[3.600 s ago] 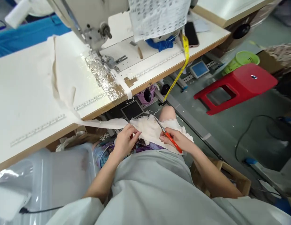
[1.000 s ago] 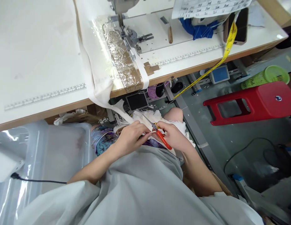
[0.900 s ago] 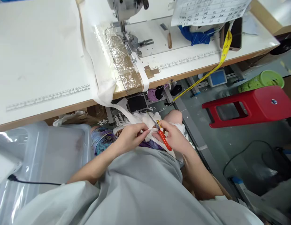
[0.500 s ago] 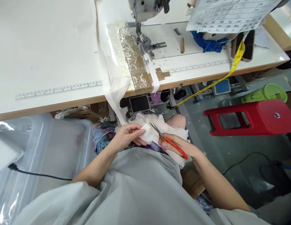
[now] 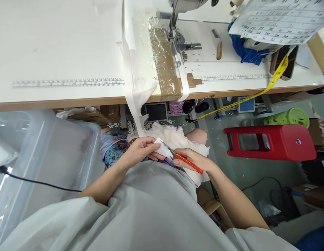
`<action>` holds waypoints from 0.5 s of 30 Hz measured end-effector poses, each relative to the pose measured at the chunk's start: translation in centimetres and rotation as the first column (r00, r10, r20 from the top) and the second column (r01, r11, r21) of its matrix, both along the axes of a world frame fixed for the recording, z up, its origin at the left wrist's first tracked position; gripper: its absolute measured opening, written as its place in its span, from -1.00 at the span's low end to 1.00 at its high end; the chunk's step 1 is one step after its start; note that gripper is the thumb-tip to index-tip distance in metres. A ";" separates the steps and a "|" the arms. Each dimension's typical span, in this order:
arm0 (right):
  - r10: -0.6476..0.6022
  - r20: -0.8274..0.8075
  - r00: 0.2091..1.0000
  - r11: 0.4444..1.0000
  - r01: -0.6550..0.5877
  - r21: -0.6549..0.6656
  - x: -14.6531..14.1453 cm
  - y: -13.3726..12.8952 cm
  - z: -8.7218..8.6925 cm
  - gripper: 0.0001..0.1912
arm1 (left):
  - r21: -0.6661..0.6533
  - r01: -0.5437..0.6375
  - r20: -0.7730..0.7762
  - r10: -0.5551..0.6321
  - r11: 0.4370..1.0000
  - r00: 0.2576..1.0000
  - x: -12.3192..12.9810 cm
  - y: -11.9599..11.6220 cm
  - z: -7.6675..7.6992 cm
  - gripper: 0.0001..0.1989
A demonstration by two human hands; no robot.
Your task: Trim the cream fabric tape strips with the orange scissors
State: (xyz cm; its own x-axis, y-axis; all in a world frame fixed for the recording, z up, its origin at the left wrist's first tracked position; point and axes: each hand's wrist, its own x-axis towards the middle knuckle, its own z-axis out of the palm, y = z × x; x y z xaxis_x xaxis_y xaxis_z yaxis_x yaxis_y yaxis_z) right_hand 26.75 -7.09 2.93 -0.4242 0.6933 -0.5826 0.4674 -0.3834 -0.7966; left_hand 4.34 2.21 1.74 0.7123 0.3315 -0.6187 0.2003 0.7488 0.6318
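**Dev:** Step?

**Me:** Trimming, imo. RH (image 5: 193, 158) closed round the scissors (image 5: 189, 163), blades at the white piece (image 5: 161, 148). Can't tell if they're biting.

**Dev:** LH?

**Me:** LH (image 5: 143, 149) in a closed pinch on the piece's L end, thumb on top.

**Dev:** Next move needs?

**Me:** Prob. piece kept taut, blades lined up w/ the cut, fingertips clear. Looks thin, might fold btwn blades.

**Dev:** Piece pos?

**Me:** Btwn my hands: touching LH, blades reaching it from RH side. Ref = table (image 5: 60, 62): piece is on my side of its front edge, lower than the top. Gathered cloth (image 5: 175, 134) is also on my side, partly btwn piece and table; can't tell if it's the same fabric. Strip (image 5: 136, 111) hangs off table's front edge, down toward LH.
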 end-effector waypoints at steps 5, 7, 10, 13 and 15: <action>-0.003 -0.007 1.000 1.000 0.002 -0.013 0.1 0.0 -0.3 -0.48 | 0.016 -0.024 -0.017 0.024 1.000 1.000 -0.4 0.1 -0.3 -0.51; 0.001 0.011 1.000 1.000 -0.001 0.006 0.1 0.0 -0.4 -0.48 | 0.033 -0.028 -0.017 0.028 0.999 0.999 -0.5 0.2 -0.3 -0.51; 0.006 0.076 0.997 0.999 -0.009 0.043 -0.1 0.0 -0.3 -0.47 | 0.047 -0.031 -0.013 0.031 0.998 0.999 -0.6 0.2 -0.4 -0.51; 0.011 0.128 0.992 0.997 -0.021 0.081 -0.4 0.1 -0.2 -0.45 | 0.051 -0.031 -0.022 0.033 0.998 0.999 -0.5 0.1 -0.4 -0.51; 0.011 0.151 0.988 0.994 -0.028 0.105 -0.5 0.1 -0.2 -0.45 | 0.053 -0.034 -0.028 0.035 0.998 0.999 -0.4 0.1 -0.4 -0.50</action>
State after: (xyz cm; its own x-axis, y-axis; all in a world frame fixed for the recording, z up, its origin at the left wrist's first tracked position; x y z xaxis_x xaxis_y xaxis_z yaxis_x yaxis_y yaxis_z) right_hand 26.25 -6.98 2.76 -0.3516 0.7475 -0.5635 0.5912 -0.2894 -0.7528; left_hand 3.94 2.26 1.35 0.6817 0.3881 -0.6202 0.1940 0.7215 0.6647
